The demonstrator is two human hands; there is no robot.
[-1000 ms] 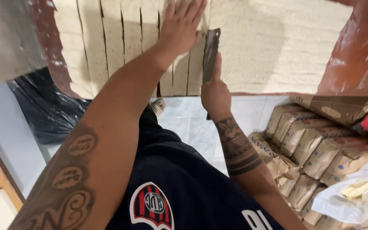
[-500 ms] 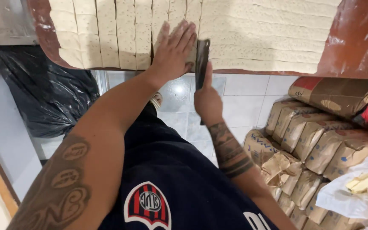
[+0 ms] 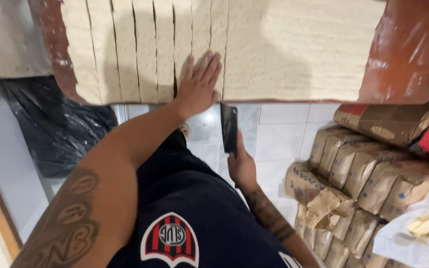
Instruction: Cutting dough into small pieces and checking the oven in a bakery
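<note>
Two hands were apart: left hand (image 3: 198,84) lay flat, fingers extended, on the cut dough strips (image 3: 145,49) at the table edge; right hand (image 3: 242,166) gripped a dark blade (image 3: 228,127) just below.

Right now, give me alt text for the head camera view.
The left hand presses flat on a pale dough sheet cut into strips, while the right hand holds a dark blade below its edge. Brown paper sacks are stacked at right.
</note>
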